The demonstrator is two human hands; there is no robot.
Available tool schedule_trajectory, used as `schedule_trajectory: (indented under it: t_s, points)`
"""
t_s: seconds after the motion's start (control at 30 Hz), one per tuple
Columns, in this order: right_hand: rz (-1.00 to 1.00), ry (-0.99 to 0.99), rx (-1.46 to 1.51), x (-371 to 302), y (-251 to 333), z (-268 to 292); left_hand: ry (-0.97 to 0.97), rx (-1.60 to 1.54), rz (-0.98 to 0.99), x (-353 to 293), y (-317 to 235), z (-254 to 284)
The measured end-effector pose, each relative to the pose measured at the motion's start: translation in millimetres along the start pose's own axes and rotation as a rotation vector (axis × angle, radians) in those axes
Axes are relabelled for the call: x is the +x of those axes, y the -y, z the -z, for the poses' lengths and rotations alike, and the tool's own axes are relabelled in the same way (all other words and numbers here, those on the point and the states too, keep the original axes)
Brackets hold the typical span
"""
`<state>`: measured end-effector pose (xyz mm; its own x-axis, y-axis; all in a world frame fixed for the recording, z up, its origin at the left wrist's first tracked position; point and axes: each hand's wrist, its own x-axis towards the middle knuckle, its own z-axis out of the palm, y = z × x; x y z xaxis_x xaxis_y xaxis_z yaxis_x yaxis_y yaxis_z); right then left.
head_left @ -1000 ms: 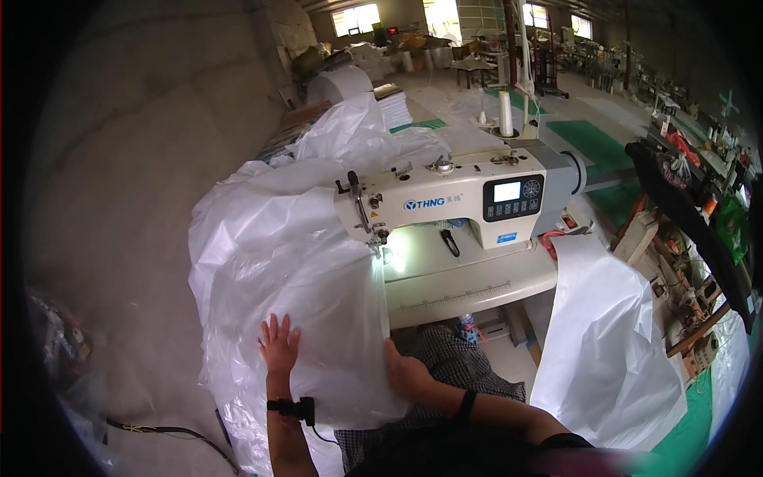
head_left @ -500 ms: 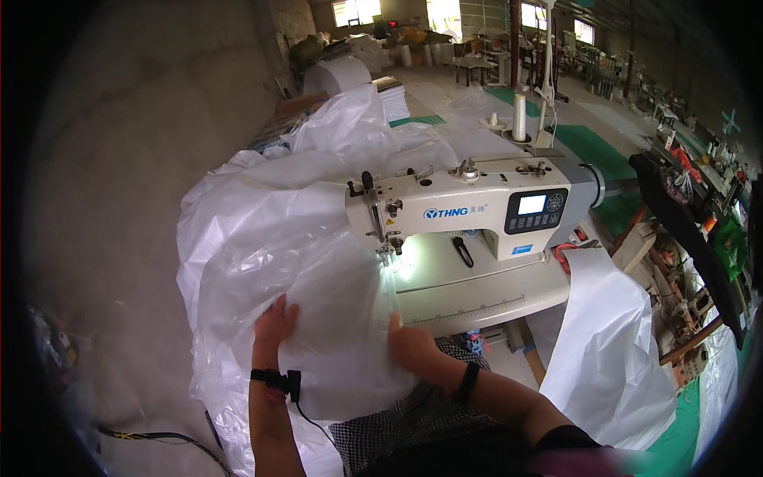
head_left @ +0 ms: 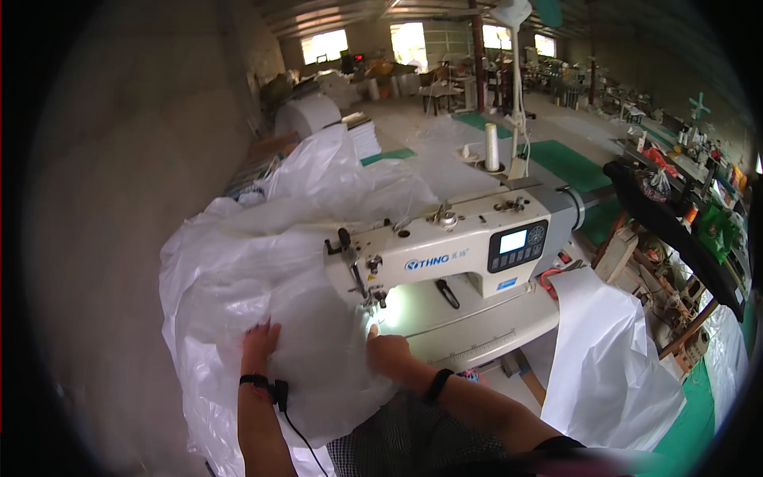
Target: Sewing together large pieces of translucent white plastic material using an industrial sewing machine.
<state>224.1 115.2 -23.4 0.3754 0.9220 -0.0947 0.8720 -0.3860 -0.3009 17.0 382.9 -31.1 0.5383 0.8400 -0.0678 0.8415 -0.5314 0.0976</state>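
Note:
A large white plastic-like sheet point(head_left: 318, 342) lies bunched over the left side of a white sewing machine point(head_left: 469, 254) and spills toward my lap. Its right edge runs up to the lit needle area point(head_left: 372, 304). My left hand point(head_left: 260, 343) rests on the sheet, left of the needle, palm down with fingers apart. Just in front of the presser foot, my right hand point(head_left: 389, 356) is closed on the sheet's right edge, its index finger pointing toward the needle. The fingertips' exact hold is partly hidden.
Black thread snips point(head_left: 447, 294) lie on the machine bed, and a red-handled tool point(head_left: 548, 280) sits at its right end. Another white sheet point(head_left: 608, 358) hangs at the right. A thread cone point(head_left: 492, 149) stands behind. A bare wall point(head_left: 119, 199) rises at left.
My right hand has moved forward along the sheet's edge, closer to the needle. The left hand stays flat on the sheet. The whole view has tilted up, showing more of the room.

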Motion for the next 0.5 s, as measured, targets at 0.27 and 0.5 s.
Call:
schedule_trajectory:
  t_s: [0.27, 0.5]
  points:
    - [-0.123, -0.006, 0.761, -18.6, -25.2, -6.1, 0.015, -0.008, -0.147, -19.9, -15.5, 45.1]
    - [-0.333, 0.217, 1.829, -98.5, -47.3, -21.5, -0.156, -0.538, -0.673, -211.7, -140.5, 48.1]
